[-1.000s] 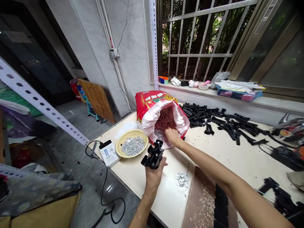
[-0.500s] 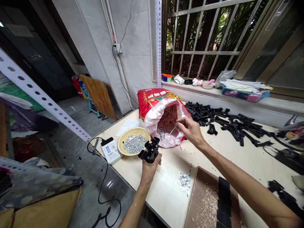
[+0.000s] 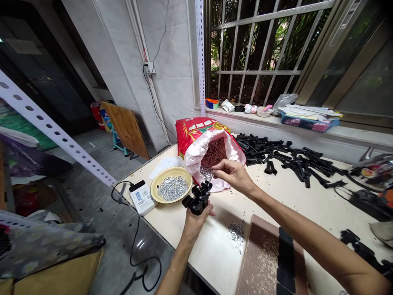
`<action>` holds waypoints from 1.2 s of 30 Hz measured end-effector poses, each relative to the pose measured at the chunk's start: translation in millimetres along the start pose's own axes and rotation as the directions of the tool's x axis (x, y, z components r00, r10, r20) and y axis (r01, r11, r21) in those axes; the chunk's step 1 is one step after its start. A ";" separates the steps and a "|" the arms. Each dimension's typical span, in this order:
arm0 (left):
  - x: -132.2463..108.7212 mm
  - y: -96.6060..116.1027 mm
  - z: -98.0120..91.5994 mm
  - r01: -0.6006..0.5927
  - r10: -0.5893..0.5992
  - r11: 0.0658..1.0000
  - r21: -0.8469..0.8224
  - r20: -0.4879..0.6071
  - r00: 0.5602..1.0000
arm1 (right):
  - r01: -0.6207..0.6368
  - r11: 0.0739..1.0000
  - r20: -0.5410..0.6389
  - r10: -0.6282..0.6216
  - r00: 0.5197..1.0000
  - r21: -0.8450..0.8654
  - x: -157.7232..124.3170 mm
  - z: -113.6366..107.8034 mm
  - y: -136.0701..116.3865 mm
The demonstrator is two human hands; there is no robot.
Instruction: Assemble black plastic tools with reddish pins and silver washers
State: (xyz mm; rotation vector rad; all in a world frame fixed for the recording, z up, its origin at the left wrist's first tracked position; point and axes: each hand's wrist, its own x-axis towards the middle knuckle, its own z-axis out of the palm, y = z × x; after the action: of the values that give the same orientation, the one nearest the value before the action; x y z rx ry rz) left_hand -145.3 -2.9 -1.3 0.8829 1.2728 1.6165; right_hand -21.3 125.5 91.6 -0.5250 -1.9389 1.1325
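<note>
My left hand (image 3: 196, 224) is closed around a bunch of black plastic parts (image 3: 198, 200), held up over the table beside the bowl. My right hand (image 3: 233, 175) pinches a long thin screw (image 3: 211, 178), silvery and partly hidden by the fingertips, just above those parts. Whether its tip touches them I cannot tell. Behind the right hand lies an open red and white sack (image 3: 196, 152) full of long reddish-brown screws (image 3: 214, 152), with some silvery ones near its mouth. To the left stands a yellow bowl (image 3: 156, 197) of small shiny metal pieces (image 3: 172, 188).
A small pile of metal pieces (image 3: 236, 234) lies near a brown tray (image 3: 254, 254) with black blocks (image 3: 286, 256). Many black parts (image 3: 276, 151) are heaped along the window side. A white box (image 3: 142, 198) with a cable sits at the left table edge.
My right hand has moved left and down from the sack's mouth, bringing the screw to the black parts. My left hand has shifted slightly, still holding them.
</note>
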 end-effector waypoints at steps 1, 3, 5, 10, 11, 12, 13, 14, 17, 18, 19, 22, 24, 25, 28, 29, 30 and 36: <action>-0.7 1.1 -0.5 0.005 -0.005 1.000 -0.010 -0.019 1.000 | -0.004 1.000 0.050 0.004 0.999 -0.003 4.0 -1.1 2.9; -2.5 4.0 -1.2 0.002 -0.003 1.000 -0.015 -0.054 0.999 | -0.065 0.993 0.088 0.073 0.993 -0.095 13.5 -2.4 14.4; -4.3 6.1 -2.3 -0.009 0.011 1.000 0.023 -0.088 0.996 | -0.209 0.925 0.037 0.232 0.972 -0.319 22.8 -0.5 33.9; -1.8 0.1 -4.4 -0.039 0.088 0.965 0.260 -0.177 0.980 | -0.453 0.641 -0.113 0.498 0.860 -0.620 32.6 25.4 88.9; -0.1 -1.6 -4.1 -0.058 0.114 0.954 0.293 -0.178 0.977 | -0.480 0.605 -0.139 0.521 0.842 -0.635 33.2 31.9 96.0; 1.7 -2.9 -3.5 -0.077 0.137 0.947 0.313 -0.177 0.975 | -0.505 0.572 -0.164 0.542 0.824 -0.646 33.9 37.4 101.5; 3.4 -3.5 -2.8 -0.088 0.150 0.942 0.324 -0.172 0.974 | -0.526 0.546 -0.184 0.560 0.808 -0.652 35.0 41.4 105.3; 5.1 -3.4 -2.1 -0.092 0.155 0.940 0.329 -0.170 0.973 | -0.544 0.527 -0.196 0.576 0.793 -0.653 36.2 43.4 107.9; 9.3 -0.5 -1.5 -0.051 0.124 0.939 0.340 -0.197 0.973 | -0.569 0.520 -0.191 0.608 0.770 -0.637 38.3 37.5 108.5; 10.4 0.3 -2.0 -0.029 0.105 0.938 0.344 -0.207 0.973 | -0.569 0.534 -0.182 0.609 0.772 -0.625 37.3 32.7 106.2; 11.2 0.7 -2.8 -0.010 0.089 0.938 0.346 -0.214 0.973 | -0.566 0.553 -0.174 0.604 0.778 -0.611 35.1 27.3 102.6; 11.7 -1.6 -5.2 0.039 0.037 0.947 0.318 -0.229 0.973 | -0.517 0.678 -0.118 0.543 0.831 -0.522 21.9 12.7 82.7; 10.7 -4.6 -5.2 0.052 0.016 0.952 0.302 -0.219 0.976 | -0.414 0.857 -0.057 0.417 0.907 -0.306 10.3 7.6 63.7; 10.0 -5.8 -4.3 0.047 0.017 0.952 0.303 -0.205 0.979 | -0.339 0.926 -0.052 0.335 0.941 -0.164 4.8 6.8 53.6; 8.4 -6.2 1.3 0.006 0.042 0.945 0.328 -0.140 0.989 | -0.147 0.983 -0.139 0.161 0.977 0.106 -7.0 10.0 27.0; 8.2 -5.5 3.6 -0.007 0.051 0.942 0.336 -0.121 0.991 | -0.120 0.985 -0.164 0.140 0.976 0.125 -9.4 12.1 20.6; 8.2 -4.8 5.7 -0.017 0.057 0.939 0.344 -0.108 0.993 | -0.102 0.986 -0.178 0.124 0.976 0.129 -11.2 14.3 15.7; 8.2 -6.4 7.5 -0.048 0.084 0.925 0.376 -0.079 0.993 | -0.054 0.997 -0.122 0.060 0.991 0.048 -19.2 18.8 12.1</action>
State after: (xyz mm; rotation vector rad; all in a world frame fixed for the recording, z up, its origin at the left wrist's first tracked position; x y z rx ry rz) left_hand -140.3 8.0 -5.7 1.1002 1.6698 1.5047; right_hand -25.8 108.7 67.8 -0.6152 -1.7986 1.1491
